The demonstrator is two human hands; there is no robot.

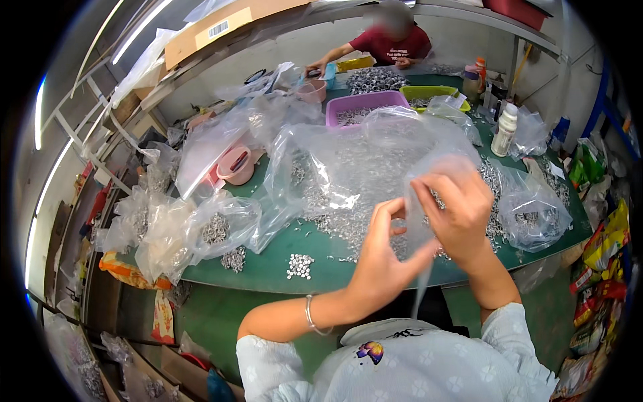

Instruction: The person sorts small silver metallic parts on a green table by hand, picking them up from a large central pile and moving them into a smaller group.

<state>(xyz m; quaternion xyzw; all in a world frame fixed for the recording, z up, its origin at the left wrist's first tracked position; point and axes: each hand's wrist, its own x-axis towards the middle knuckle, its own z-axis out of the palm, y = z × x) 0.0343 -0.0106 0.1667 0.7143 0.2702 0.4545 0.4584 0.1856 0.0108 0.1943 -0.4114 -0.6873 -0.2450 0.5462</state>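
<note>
A large clear plastic bag (pixel 375 157) spreads over a heap of small silvery metal parts (pixel 338 224) on the green table. My right hand (pixel 462 211) pinches part of the thin plastic, fingers bent toward the thumb. Beside it, my left hand (pixel 382 261) has curved fingers with the thumb stretched apart, close against the hanging plastic. Whether its fingertips touch the film is hard to tell. A small group of round silvery pieces (pixel 300 266) lies on the table left of my left hand.
Bags of metal parts (pixel 216 228) stand at left, another bag (pixel 532 214) at right. Behind are a purple basin (pixel 368 100), a green basin (pixel 452 94) and a white bottle (pixel 504 130). A pink bowl (pixel 236 165) sits left. Across the table sits a person (pixel 395 47).
</note>
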